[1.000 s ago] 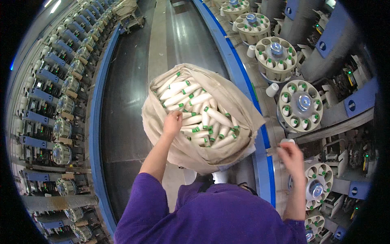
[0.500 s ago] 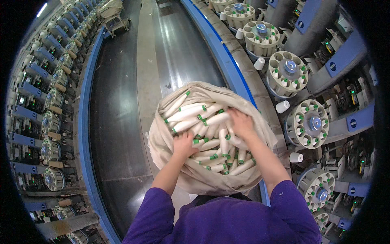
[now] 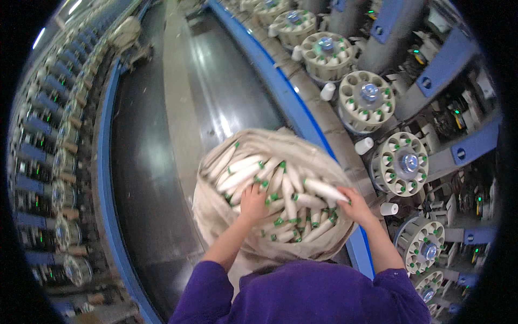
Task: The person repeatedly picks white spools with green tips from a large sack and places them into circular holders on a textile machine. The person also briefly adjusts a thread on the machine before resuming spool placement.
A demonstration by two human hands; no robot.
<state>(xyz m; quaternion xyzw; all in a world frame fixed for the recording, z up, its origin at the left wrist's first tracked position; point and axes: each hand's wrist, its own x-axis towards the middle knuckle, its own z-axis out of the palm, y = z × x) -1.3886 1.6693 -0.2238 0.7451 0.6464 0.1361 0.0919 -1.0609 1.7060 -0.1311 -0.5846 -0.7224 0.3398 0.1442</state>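
Note:
A beige cloth sack [image 3: 216, 216] stands open in front of my body, filled with white yarn bobbins [image 3: 290, 197] that have green ends. At the sack's right rim, my right hand [image 3: 356, 206] grips one yarn bobbin [image 3: 326, 189] by its right end. That bobbin lies tilted above the pile, its other end pointing up and left. My left hand [image 3: 253, 205] is down in the left part of the pile, its fingers curled over a bobbin whose green end shows beside the hand. The fingertips there are partly hidden among the bobbins.
On the right runs a winding machine with round bobbin magazines [image 3: 367, 101] and white cones [image 3: 364, 146] along its ledge. Another machine row [image 3: 65, 162] stands to the left. Blue rails [image 3: 105, 162] border the dark aisle floor [image 3: 145, 135]. A cloth-covered cart [image 3: 127, 35] stands far off.
My right hand has moved right and down from inside the pile to the sack's rim, with a yarn bobbin in it. My left hand has shifted slightly right and down. The view has shifted.

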